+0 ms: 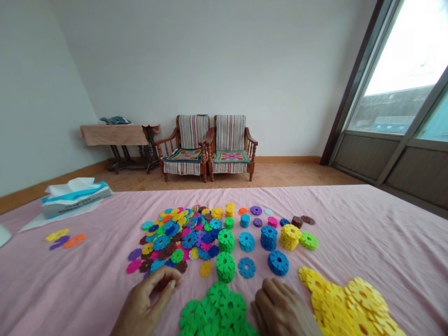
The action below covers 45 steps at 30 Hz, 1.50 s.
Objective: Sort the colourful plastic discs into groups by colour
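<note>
My left hand (149, 298) is at the near edge of a mixed pile of notched plastic discs (175, 235), beside a brown disc (181, 266). Its thumb and index fingertips are pinched close together; whatever may be between them does not show. Knuckles up, my right hand (280, 308) rests with curled fingers between a heap of green discs (217, 310) and a heap of yellow discs (350, 305). Its fingertips are hidden underneath. Ahead of it stand a blue disc stack (278, 262), a flat light-blue disc (247, 267) and a green stack (226, 266).
Farther back are more stacks, including blue (269, 237) and yellow (290, 236), with smaller discs behind. A tissue box (77, 198) and a few loose discs (74, 241) lie on the left of the pink cloth (105, 280). Two wooden armchairs (189, 140) stand beyond.
</note>
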Available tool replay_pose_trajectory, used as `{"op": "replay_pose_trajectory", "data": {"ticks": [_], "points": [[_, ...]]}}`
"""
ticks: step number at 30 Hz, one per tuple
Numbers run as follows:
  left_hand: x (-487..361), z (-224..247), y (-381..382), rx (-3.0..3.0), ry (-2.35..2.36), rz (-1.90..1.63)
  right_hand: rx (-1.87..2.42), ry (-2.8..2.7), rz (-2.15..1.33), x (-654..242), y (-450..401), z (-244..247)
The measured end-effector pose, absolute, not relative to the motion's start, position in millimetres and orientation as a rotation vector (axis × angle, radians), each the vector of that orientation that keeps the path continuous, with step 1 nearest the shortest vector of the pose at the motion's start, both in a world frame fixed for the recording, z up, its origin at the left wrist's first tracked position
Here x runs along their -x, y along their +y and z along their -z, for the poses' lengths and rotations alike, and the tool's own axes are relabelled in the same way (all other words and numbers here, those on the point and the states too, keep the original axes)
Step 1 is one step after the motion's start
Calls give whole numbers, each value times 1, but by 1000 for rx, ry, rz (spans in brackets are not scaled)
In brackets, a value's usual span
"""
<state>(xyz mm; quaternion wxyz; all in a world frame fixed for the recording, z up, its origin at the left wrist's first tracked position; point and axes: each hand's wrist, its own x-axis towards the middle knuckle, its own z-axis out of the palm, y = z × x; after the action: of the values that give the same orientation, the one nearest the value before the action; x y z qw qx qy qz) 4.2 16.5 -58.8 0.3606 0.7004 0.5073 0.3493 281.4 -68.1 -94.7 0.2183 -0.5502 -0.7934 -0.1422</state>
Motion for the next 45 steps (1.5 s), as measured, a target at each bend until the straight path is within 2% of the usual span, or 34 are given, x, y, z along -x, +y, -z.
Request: {"op": "replay_pose_trajectory", "data": {"ticks": [10, 26, 36, 45], "points": [[-6, 60, 18, -1870, 1299, -930, 1780, -1882, 353, -320, -64, 50], [-3, 63, 19, -1875, 1301, -899, 1767, -1803, 256, -338, -54, 66], [-1, 66, 20, -1905, 1288, -887, 1783, -1374, -47, -354, -55, 22], [-2, 66, 20, -1927, 1296, -876, 1722, -1557, -30, -350, -53, 41]]}}
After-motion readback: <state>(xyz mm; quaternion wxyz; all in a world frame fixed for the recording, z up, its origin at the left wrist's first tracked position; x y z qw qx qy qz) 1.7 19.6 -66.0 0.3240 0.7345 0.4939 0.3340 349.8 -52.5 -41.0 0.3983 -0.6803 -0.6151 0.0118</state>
